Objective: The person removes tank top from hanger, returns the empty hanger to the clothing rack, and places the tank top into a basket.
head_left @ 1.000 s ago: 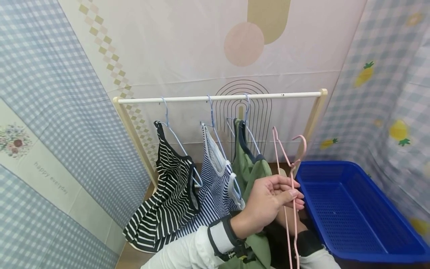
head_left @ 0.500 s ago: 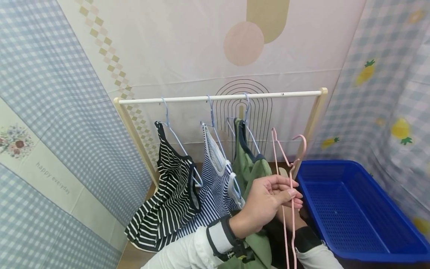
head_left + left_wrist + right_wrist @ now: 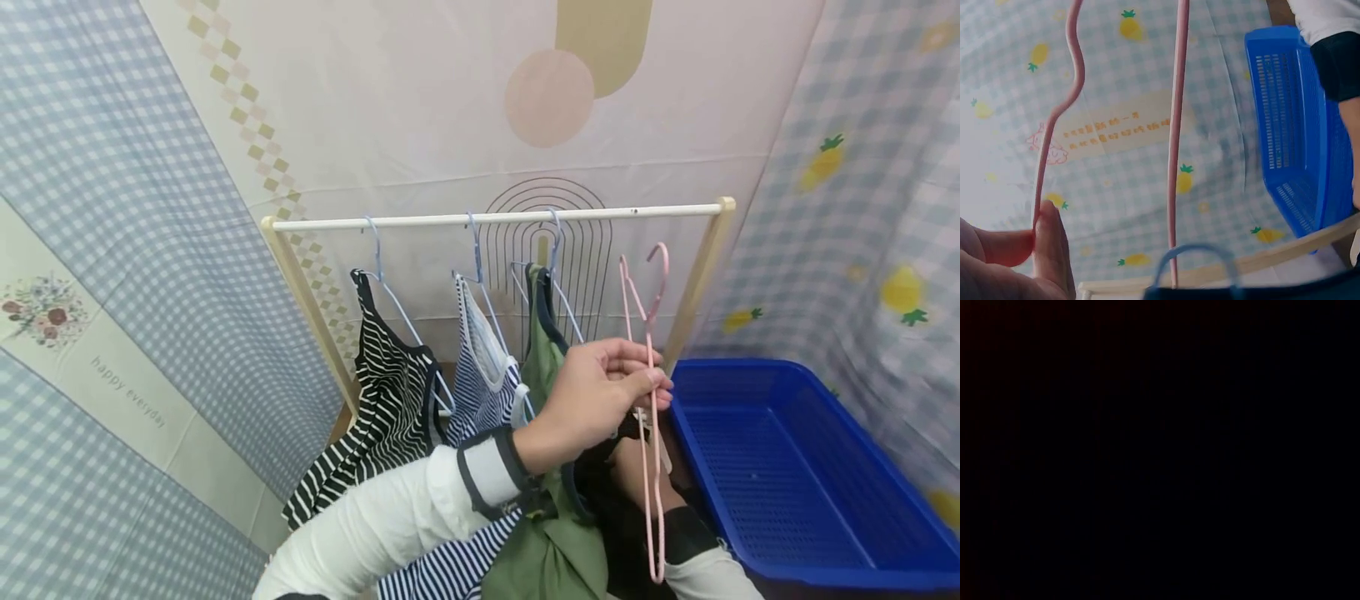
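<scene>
My left hand (image 3: 600, 392) pinches a pink clothes hanger (image 3: 654, 425) between thumb and fingers, its hook pointing up below the rack's right end. In the left wrist view, thumb and finger meet on one pink wire, while the other wire runs free beside it. Lower down, behind the hanger, my right hand (image 3: 633, 471) is partly covered by dark cloth (image 3: 600, 492), and its fingers are hidden. A green garment (image 3: 551, 558) with dark edging hangs just left of it. The right wrist view is almost black.
A white rail (image 3: 420, 222) carries a black-striped top (image 3: 375, 425), a blue-striped top (image 3: 480, 367) and the green garment, all on blue hangers. At right stands a blue plastic basket (image 3: 765, 467). Patterned cloth walls (image 3: 420, 100) surround the rack.
My left hand has risen with the pink hanger, whose hook is higher and whose lower end now shows. More dark cloth shows around my right hand, which stays low.
</scene>
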A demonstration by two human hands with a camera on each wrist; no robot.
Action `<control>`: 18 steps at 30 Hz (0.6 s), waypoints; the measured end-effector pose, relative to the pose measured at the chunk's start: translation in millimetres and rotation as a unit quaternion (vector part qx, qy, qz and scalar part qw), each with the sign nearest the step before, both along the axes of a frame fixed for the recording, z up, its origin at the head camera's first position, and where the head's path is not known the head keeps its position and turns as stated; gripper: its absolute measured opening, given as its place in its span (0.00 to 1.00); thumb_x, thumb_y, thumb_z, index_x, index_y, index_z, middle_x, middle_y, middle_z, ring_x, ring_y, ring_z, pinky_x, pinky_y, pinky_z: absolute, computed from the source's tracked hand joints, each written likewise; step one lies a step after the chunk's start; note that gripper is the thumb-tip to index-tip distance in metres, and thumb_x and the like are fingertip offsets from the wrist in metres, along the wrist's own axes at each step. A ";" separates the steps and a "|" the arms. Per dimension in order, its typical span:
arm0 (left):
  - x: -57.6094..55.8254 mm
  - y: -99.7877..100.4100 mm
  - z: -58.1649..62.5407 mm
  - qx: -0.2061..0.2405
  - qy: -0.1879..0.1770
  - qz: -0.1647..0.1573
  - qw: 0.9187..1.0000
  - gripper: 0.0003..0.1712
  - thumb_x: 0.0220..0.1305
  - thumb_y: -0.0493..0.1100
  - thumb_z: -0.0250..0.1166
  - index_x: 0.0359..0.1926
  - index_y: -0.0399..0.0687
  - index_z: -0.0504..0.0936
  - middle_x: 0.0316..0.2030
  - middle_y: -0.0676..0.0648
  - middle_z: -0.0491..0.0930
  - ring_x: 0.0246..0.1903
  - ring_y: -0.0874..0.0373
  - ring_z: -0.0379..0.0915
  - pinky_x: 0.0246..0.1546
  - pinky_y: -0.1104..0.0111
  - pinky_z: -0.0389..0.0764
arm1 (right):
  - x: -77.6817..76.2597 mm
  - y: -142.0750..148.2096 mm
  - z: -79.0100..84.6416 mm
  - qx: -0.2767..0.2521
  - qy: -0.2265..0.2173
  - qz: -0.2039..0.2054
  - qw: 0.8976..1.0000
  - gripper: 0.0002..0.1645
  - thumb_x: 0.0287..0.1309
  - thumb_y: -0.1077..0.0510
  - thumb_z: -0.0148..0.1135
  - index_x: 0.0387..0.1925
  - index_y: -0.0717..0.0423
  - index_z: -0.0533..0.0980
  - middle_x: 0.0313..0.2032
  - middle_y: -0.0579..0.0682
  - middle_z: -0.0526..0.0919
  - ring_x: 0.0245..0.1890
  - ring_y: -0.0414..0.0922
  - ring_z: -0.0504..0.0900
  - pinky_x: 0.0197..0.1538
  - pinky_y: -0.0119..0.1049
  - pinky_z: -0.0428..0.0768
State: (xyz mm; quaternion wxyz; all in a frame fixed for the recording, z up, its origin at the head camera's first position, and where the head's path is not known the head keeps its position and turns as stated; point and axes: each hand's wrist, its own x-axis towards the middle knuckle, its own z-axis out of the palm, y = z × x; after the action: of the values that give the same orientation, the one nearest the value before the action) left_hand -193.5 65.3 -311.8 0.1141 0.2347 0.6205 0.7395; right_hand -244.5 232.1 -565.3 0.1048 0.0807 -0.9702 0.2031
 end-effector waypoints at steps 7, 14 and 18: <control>-27.3 10.1 35.2 -0.041 -0.042 0.049 0.997 0.06 0.72 0.26 0.64 0.47 0.26 0.84 0.38 0.31 0.90 0.28 0.57 0.85 0.38 0.67 0.93 | 1.1 4.9 -12.2 0.013 0.058 0.012 0.998 0.06 0.42 0.66 0.75 0.20 0.53 0.88 0.22 0.54 0.89 0.22 0.52 0.87 0.25 0.42 0.84; -64.6 20.8 55.7 -0.079 -0.060 0.079 0.992 0.09 0.70 0.24 0.65 0.48 0.22 0.84 0.40 0.31 0.89 0.45 0.36 0.91 0.38 0.70 0.93 | -1.2 4.3 -11.7 0.001 0.025 -0.003 1.000 0.08 0.39 0.68 0.72 0.18 0.51 0.88 0.22 0.55 0.90 0.24 0.55 0.88 0.29 0.48 0.86; -85.4 25.1 58.0 -0.088 -0.052 0.098 0.990 0.09 0.70 0.24 0.64 0.48 0.22 0.85 0.42 0.31 0.90 0.45 0.40 0.92 0.40 0.70 0.93 | -0.1 4.6 -10.8 -0.011 -0.012 -0.020 1.000 0.12 0.41 0.69 0.70 0.16 0.48 0.87 0.22 0.57 0.89 0.25 0.56 0.88 0.24 0.49 0.83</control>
State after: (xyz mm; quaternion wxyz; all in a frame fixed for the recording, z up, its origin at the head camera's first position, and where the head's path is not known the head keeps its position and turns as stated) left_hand -278.9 90.4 -253.8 0.0934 0.1229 0.6963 0.7010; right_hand -244.7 236.8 -576.2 0.0984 0.0582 -0.9705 0.2124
